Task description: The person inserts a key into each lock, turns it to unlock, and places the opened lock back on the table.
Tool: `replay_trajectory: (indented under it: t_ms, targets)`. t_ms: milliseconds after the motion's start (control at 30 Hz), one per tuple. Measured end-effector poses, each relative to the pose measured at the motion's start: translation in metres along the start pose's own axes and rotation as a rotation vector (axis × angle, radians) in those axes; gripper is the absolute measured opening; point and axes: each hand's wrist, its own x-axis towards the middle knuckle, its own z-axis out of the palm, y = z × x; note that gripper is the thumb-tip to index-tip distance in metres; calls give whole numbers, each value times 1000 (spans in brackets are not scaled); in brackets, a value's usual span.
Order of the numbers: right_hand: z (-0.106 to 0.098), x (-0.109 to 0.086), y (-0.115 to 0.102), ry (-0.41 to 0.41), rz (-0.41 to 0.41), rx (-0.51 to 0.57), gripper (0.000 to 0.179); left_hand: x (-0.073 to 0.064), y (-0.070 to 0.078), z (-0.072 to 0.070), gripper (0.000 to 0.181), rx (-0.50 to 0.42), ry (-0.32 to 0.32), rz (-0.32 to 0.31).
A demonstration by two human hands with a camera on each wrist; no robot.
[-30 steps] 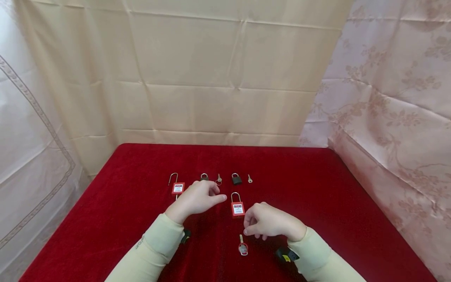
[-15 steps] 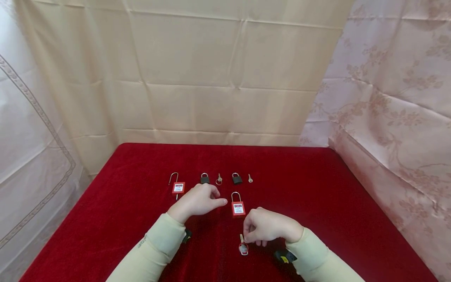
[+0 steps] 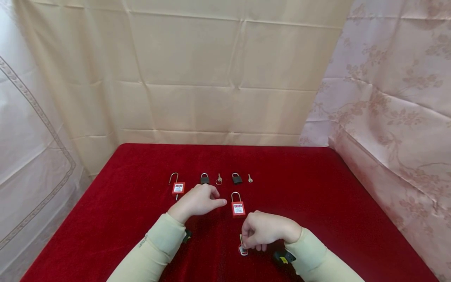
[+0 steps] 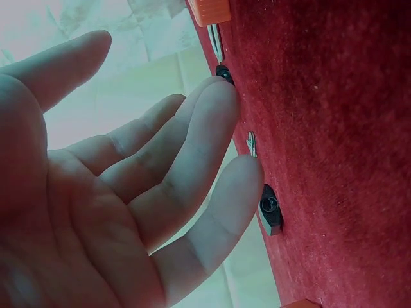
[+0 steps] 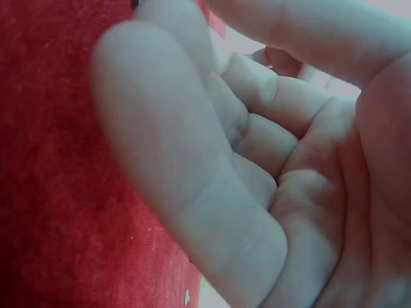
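My right hand (image 3: pixel 266 229) is low over the cloth, thumb and index finger pinching a key (image 3: pixel 243 252) with a red-rimmed head. The fingertips cover part of the key; in the right wrist view the curled fingers hide it. Just beyond stands out a red padlock (image 3: pixel 238 209) with a white label, lying with its shackle pointing away. To the left of that padlock hovers my left hand (image 3: pixel 199 199), holding nothing, its fingers loosely bent and thumb apart. A second red padlock (image 3: pixel 178 188), its shackle swung out of one hole, lies further left with a key tip poking from its base.
Along the back lie two small black padlocks, one left (image 3: pixel 204 179) and one right (image 3: pixel 237 179). Beside the left one is a key with a ring (image 3: pixel 219 179), beside the right one a bare key (image 3: pixel 250 178). Red cloth (image 3: pixel 299 176) covers the table; curtains (image 3: pixel 225 78) hang behind.
My right hand has come down and slightly toward me, from above the key onto it. The left hand has barely moved, dropping a little at first.
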Motion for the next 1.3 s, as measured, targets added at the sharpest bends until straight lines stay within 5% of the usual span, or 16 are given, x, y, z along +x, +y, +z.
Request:
replay_trajectory:
  t_ms: [367, 600, 1000, 1300]
  targets:
    - [-1, -4, 1, -105, -113, 60, 15, -1, 1, -1, 30, 18, 5, -11]
    - [0, -4, 1, -170, -117, 107, 15, -1, 1, -2, 30, 13, 6, -10]
    - [-5, -10, -11, 38, -3, -65, 23, -2, 1, -3, 31, 4, -8, -16]
    - [3, -6, -14, 82, 100, -89, 26, -2, 3, -1, 31, 6, -11, -1]
